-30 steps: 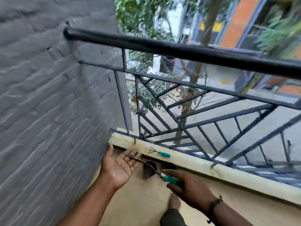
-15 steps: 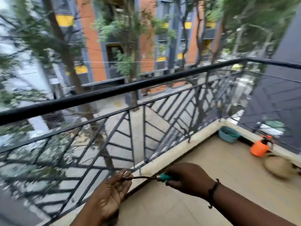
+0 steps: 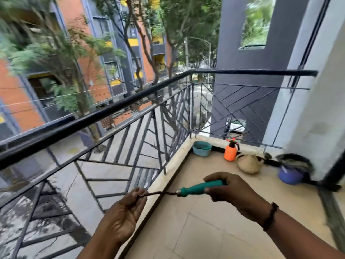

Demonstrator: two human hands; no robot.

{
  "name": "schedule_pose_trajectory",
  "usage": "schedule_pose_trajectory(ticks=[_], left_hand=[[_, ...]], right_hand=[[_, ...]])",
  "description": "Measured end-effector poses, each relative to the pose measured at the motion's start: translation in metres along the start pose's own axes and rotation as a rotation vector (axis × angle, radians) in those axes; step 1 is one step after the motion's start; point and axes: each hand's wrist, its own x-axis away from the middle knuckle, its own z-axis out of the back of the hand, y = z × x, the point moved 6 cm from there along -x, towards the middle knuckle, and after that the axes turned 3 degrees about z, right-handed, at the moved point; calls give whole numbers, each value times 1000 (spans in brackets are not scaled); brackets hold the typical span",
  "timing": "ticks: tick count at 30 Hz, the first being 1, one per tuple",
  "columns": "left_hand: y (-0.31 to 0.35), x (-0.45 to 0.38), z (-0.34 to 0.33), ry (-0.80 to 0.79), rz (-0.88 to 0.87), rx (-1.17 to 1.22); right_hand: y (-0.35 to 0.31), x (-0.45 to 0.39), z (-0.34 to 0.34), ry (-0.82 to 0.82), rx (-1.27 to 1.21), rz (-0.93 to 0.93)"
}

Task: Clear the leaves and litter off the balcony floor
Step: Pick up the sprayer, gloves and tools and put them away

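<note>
Right hand [image 3: 230, 191]: curled round the green handle of a small hand rake [image 3: 200, 188], held level above the floor edge.
Left hand [image 3: 124, 215]: palm up, fingers loosely cupped under the rake's dark metal end, touching it; whether pinching it, cannot tell.
Floor [image 3: 214, 230]: beige tiles, bare near the hands.
Far corner: teal tub [image 3: 202, 148] against the railing [image 3: 115, 113]; orange spray bottle [image 3: 231, 151] just beside it; tan watering can [image 3: 248, 163] next along.
Right wall: blue pot [image 3: 290, 175], blurred.
</note>
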Motion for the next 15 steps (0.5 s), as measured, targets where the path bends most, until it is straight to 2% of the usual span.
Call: schedule_pose_trajectory(ticks=[3,5,10,15], left_hand=[[-18,-29,-38,-11,51,-47],[-30,-52,-65,-14,84,-73],[-49,-117,-127,-9,151,-141],[-44,-182,-161,-68,229,-167]], right_hand=[[6,-18,43,77,-346,-95],[7,-34,71,116,-469,-108],[19,-86,129,279,-596,-165],[41,-148,151,441,-692,-219]])
